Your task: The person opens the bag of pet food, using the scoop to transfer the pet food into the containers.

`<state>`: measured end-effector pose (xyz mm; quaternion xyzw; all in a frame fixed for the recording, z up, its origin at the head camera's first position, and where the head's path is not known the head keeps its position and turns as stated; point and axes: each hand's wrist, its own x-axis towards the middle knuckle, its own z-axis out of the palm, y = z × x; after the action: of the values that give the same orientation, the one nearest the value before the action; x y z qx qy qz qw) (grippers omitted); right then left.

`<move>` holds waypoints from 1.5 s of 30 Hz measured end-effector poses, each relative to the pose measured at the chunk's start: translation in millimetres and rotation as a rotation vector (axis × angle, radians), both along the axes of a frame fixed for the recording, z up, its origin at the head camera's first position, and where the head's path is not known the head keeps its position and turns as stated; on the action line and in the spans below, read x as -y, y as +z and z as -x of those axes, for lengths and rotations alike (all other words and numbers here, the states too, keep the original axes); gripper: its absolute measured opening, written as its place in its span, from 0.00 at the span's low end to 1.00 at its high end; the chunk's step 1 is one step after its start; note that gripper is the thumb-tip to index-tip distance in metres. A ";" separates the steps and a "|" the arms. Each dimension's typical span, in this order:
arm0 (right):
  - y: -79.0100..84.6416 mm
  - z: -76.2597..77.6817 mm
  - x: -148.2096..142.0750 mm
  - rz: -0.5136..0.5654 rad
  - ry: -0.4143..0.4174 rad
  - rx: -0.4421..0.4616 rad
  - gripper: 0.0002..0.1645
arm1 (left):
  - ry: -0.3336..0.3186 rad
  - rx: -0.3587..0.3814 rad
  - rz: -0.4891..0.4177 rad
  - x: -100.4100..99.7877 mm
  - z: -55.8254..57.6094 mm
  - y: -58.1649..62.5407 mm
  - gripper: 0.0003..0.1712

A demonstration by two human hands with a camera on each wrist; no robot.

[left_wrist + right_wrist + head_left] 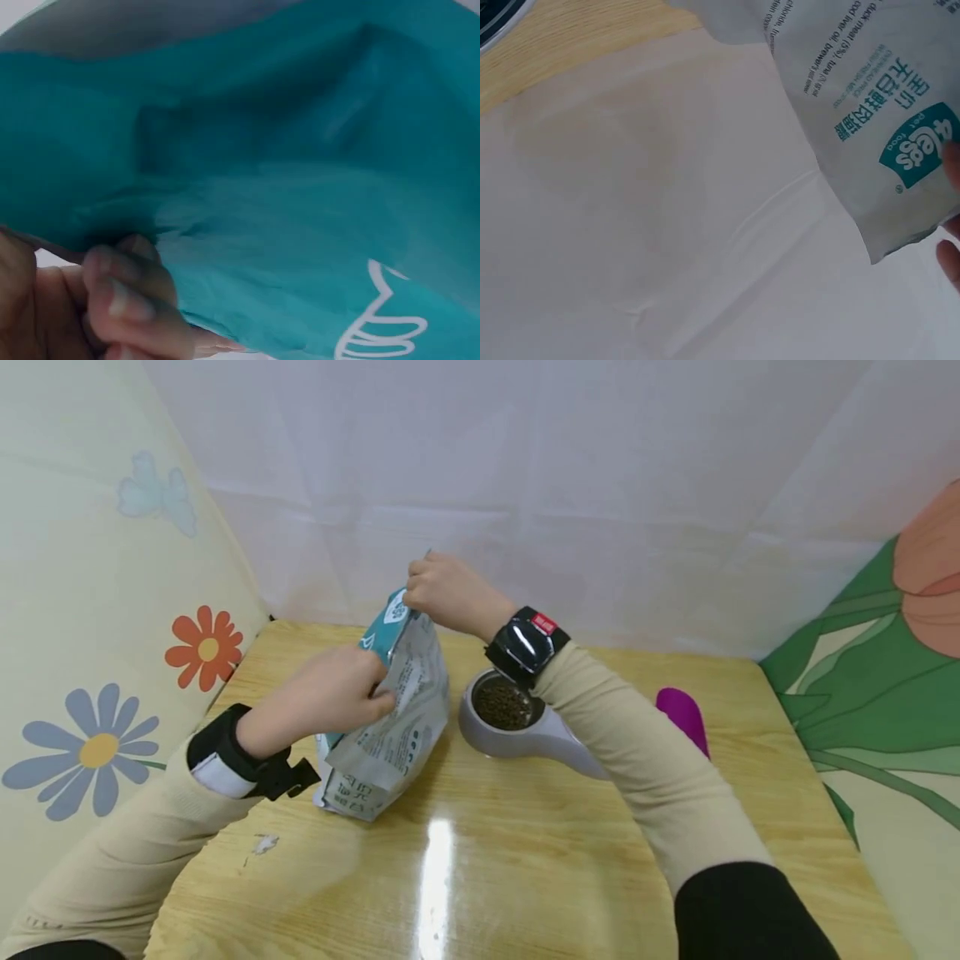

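A teal and pale grey pet food bag (408, 718) stands on the table left of the middle, tilted, its top edge raised. My right hand (453, 593) pinches a top corner of it; in the right wrist view only those fingertips (949, 262) show at the frame's edge, beside the printed bag (862, 127). Lower down, my left hand (322, 689) grips the bag's near side. Curled fingers (139, 304) lie against the teal panel (300, 225) in the left wrist view. Just right of the bag sits a pale lavender scoop (480, 742) containing brown kibble (504, 703).
The scoop's handle (558, 745) runs right, partly beneath my right forearm. Behind that sleeve lies a magenta object (682, 714), partly hidden. A white cloth (600, 510) hangs behind the wooden table (525, 860), and flower-patterned panels stand at both sides.
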<state>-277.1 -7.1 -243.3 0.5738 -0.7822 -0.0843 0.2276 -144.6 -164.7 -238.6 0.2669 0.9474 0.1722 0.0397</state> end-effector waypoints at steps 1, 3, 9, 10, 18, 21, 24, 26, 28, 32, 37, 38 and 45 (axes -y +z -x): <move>0.4 -0.4 0.4 0.000 0.000 -0.001 0.06 | -0.011 -0.007 0.002 0.0 0.4 0.1 0.22; 0.4 -1.1 1.0 0.007 0.008 -0.005 0.07 | -0.031 -0.019 0.002 0.7 1.5 -0.2 0.21; -0.9 -1.9 2.1 0.010 0.007 0.014 0.08 | -0.071 0.014 -0.024 3.3 7.0 -1.3 0.22; -1.2 -2.6 2.1 0.014 0.018 0.026 0.09 | -0.071 0.029 -0.033 3.8 8.8 -1.6 0.23; -1.1 -16.1 6.9 0.021 0.062 0.099 0.14 | 0.003 0.045 -0.033 3.5 21.9 0.1 0.23; -1.1 -17.6 9.2 0.020 0.036 0.094 0.13 | -0.014 0.033 -0.011 3.6 22.8 1.0 0.22; -1.1 -17.6 10.6 0.016 0.026 0.095 0.13 | -0.058 0.009 -0.007 4.9 23.4 1.3 0.22; -1.5 -16.5 11.0 0.013 0.022 0.093 0.13 | -0.075 0.010 -0.012 6.1 25.0 1.0 0.22; -1.5 -14.8 10.9 0.004 0.022 0.095 0.13 | -0.085 0.025 -0.018 7.2 26.3 1.4 0.22; 1.0 -8.3 10.3 -0.015 0.028 0.107 0.08 | -0.071 0.080 -0.027 7.6 30.8 3.4 0.26; 2.4 2.6 9.1 -0.014 -0.042 0.048 0.05 | -0.032 0.068 -0.010 2.5 37.3 6.4 0.26; 1.6 4.2 8.7 -0.009 -0.050 0.036 0.07 | -0.026 0.061 -0.001 1.7 38.0 6.6 0.25; -4.3 8.5 6.2 0.034 -0.045 0.029 0.13 | -0.071 0.022 0.003 1.7 39.8 5.7 0.23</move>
<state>-285.6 -13.3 -247.5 0.5533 -0.7995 -0.0678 0.2238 -184.5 -166.4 -232.9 0.2986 0.9370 0.1723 0.0564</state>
